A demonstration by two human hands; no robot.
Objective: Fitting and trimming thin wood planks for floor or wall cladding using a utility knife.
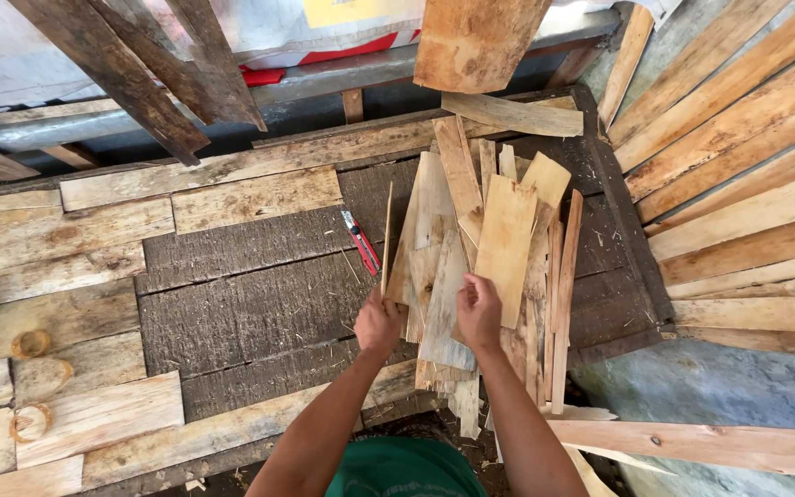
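Your left grip (378, 324) pinches a thin slat (386, 241) on edge; right grip (478, 311) clasps a board (505, 245) over the heaped offcuts (443, 304), red cutter (360, 242) just left on the counter (241, 304)

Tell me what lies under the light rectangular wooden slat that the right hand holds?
Under the light wooden slat, held by the right hand, lies a pile of thin wood pieces. The dark plank table beneath that pile is covered.
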